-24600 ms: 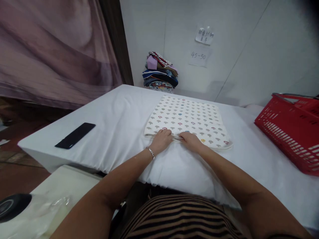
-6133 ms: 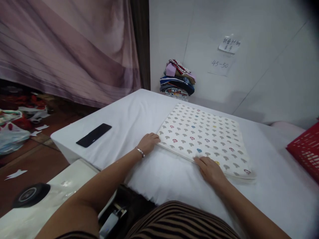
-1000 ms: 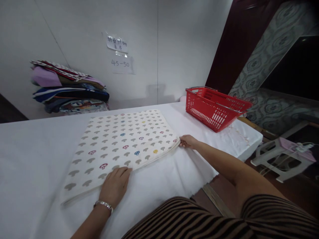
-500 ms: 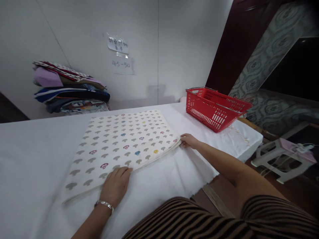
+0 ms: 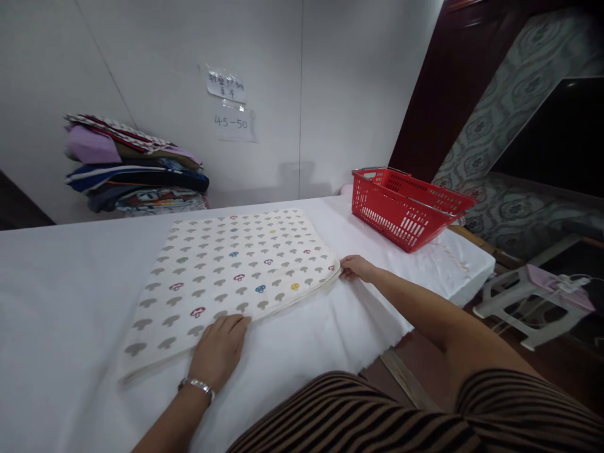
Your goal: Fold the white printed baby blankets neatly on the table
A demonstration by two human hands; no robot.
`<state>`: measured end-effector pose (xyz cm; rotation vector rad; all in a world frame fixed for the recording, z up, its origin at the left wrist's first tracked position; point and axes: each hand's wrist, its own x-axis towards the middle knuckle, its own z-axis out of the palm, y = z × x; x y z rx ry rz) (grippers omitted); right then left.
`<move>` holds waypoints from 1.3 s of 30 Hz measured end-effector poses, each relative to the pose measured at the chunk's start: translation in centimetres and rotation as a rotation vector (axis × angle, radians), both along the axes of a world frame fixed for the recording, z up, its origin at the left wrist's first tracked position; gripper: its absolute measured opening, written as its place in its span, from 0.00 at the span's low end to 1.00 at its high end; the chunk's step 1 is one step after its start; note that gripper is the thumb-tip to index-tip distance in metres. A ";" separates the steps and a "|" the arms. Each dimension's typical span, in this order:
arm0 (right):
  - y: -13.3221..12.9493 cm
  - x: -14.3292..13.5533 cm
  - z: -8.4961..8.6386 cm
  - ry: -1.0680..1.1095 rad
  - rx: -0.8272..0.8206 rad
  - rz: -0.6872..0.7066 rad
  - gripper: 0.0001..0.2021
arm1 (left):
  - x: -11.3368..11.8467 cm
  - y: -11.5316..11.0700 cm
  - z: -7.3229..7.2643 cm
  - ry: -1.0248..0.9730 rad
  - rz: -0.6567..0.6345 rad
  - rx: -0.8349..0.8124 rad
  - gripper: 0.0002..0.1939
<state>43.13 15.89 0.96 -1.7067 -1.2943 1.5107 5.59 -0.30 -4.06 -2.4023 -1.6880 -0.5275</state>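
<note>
A folded white cloth [image 5: 255, 251] printed with grey mushrooms and a few red, blue and yellow ones lies flat on the white-covered table [image 5: 302, 371]. My left hand [image 5: 219, 349], with a silver bracelet at its wrist, rests on the cloth's near edge. Its fingers lie flat against that edge, and the thumb is hidden. At the near right corner, my right hand [image 5: 357, 268] has its fingers closed on the layered edge of the same cloth. Several layers show along this near side.
A red plastic basket [image 5: 401, 211] with metal handles stands at the table's back right. Folded fabrics [image 5: 136, 167] are stacked at the back left by the wall. Paper signs [image 5: 231, 119] hang on the wall. A white stool [image 5: 533, 308] stands right of the table.
</note>
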 end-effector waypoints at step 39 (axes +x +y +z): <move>-2.9 -0.3 -0.3 -0.877 0.951 0.539 0.13 | 7.1 2.0 3.1 -0.011 -0.104 -0.140 0.10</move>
